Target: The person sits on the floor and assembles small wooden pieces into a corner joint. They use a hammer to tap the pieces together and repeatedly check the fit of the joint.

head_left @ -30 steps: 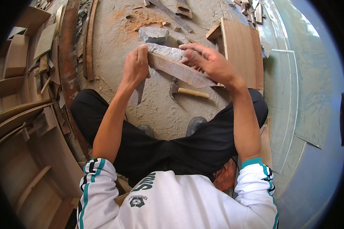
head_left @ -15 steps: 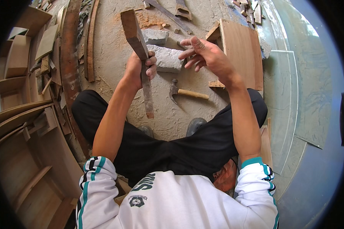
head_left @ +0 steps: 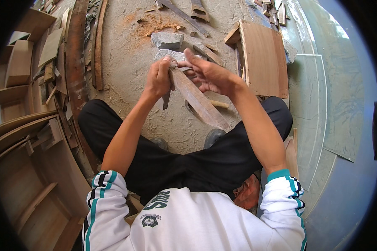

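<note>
My left hand (head_left: 158, 77) is closed around one end of a wooden strip (head_left: 201, 100), whose pale broad face slants down to the right between my knees. A narrower dark wooden piece (head_left: 166, 100) sticks out below the same hand; whether the two are joined I cannot tell. Close beside the strip's upper end is my right hand (head_left: 211, 75), thumb raised and fingers apart, slightly blurred. It is unclear whether its fingertips touch the wood. On the ground behind the strip lies a hammer (head_left: 220, 104), mostly hidden except for its wooden handle and part of its head.
Grey stone blocks (head_left: 167, 40) lie beyond my hands, near orange sawdust (head_left: 155, 23). A handsaw (head_left: 200, 11) and wood offcuts are farther off. At right stand a wooden box (head_left: 264, 58) and glass sheets (head_left: 308, 104); wooden furniture parts (head_left: 37, 167) crowd the left.
The wooden strip has swung from pointing up and away to slanting down to the right, now partly covering the hammer. My left hand has turned and moved right; my right hand has come closer.
</note>
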{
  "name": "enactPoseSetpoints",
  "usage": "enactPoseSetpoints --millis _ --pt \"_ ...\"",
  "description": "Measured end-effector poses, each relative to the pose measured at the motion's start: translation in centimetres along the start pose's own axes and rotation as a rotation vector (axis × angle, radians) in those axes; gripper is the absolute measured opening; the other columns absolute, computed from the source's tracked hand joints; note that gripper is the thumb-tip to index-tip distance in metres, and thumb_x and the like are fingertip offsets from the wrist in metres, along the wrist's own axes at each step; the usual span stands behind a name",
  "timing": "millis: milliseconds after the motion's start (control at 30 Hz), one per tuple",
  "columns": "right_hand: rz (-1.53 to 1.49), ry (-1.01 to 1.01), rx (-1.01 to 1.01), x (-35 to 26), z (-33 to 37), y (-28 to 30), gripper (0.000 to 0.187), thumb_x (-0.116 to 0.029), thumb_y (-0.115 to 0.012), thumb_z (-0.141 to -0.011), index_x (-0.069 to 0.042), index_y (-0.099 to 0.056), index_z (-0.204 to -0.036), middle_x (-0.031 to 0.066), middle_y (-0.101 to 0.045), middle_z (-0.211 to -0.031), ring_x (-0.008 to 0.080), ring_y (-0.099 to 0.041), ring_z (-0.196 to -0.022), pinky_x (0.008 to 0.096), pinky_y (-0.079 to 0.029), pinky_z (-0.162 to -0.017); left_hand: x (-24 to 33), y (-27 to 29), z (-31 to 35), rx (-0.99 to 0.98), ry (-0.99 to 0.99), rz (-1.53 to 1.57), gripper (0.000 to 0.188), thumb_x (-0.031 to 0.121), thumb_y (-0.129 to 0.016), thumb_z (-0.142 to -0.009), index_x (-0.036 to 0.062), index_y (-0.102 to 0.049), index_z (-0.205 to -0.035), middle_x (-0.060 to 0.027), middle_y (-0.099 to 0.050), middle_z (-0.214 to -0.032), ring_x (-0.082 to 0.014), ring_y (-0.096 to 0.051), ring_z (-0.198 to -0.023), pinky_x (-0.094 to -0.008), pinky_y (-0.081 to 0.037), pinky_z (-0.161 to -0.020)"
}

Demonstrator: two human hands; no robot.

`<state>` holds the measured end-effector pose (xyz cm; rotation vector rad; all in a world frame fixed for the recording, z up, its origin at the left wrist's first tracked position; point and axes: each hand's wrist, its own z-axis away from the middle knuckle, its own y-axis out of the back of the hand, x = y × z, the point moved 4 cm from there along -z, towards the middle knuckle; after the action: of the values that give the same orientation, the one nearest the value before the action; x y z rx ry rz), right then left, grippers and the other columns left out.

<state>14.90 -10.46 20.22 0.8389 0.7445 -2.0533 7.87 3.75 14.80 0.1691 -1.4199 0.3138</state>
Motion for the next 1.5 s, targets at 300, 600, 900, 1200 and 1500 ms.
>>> enactPoseSetpoints --millis 300,600,900,1200,1500 --pt "0.109 -0.118 -0.108 2.0 -0.6 -0.2 0.069 -0.064 -0.052 -0.094 0.002 -0.063 -0.111 0.0096 -0.067 -0.092 0.0168 -0.067 -0.077 0.0289 -0.048 -0.059 -2.0 0.6 -0.9 0.067 -0.081 -0.103 0.040 0.031 -0.034 -0.099 0.0030 -0.058 -0.084 -0.0016 -0.054 -0.067 -0.0113 -0.047 -0.059 -0.0305 -0.039 -0.054" --pt "0.522 0.063 -0.034 3.0 -1.2 0.7 0.055 -0.037 -0.066 -0.093 0.003 -0.056 -0.130 0.0155 -0.065 -0.115 0.0205 -0.058 -0.106 0.0337 -0.045 -0.095 -3.3 1.3 -1.4 0.155 -0.256 -0.439 0.039 0.031 -0.037 -0.099 0.0008 -0.059 -0.087 -0.0228 -0.055 -0.066 -0.0401 -0.057 -0.057 -0.0464 -0.045 -0.058" --pt "0.410 0.073 0.044 5.0 -2.2 0.6 0.050 -0.040 -0.060 -0.094 0.006 -0.059 -0.112 0.0110 -0.067 -0.092 0.0202 -0.065 -0.088 0.0320 -0.051 -0.081 -2.9 -0.2 -0.9 0.126 -0.372 -0.537 0.036 0.029 -0.038 -0.099 0.0015 -0.059 -0.087 -0.0252 -0.059 -0.070 -0.0454 -0.060 -0.064 -0.0479 -0.046 -0.060" --pt "-0.022 -0.026 -0.058 4.4 -0.9 2.1 0.069 -0.054 -0.048 -0.098 -0.001 -0.043 -0.143 0.0126 -0.055 -0.124 0.0186 -0.051 -0.113 0.0338 -0.041 -0.100 -3.3 -1.7 -2.0 0.051 -0.249 -0.265 0.041 0.030 -0.033 -0.096 0.0000 -0.059 -0.086 -0.0115 -0.062 -0.076 -0.0199 -0.054 -0.069 -0.0360 -0.044 -0.065" --pt "-0.340 0.011 -0.121 4.6 -0.7 1.6 0.055 -0.047 -0.061 -0.094 -0.008 -0.049 -0.131 0.0078 -0.056 -0.114 0.0139 -0.054 -0.100 0.0276 -0.048 -0.081 -1.6 -3.9 -2.1 -0.003 -0.177 0.122 0.042 0.028 -0.029 -0.095 -0.0025 -0.059 -0.094 -0.0155 -0.066 -0.094 -0.0218 -0.059 -0.082 -0.0344 -0.049 -0.080"
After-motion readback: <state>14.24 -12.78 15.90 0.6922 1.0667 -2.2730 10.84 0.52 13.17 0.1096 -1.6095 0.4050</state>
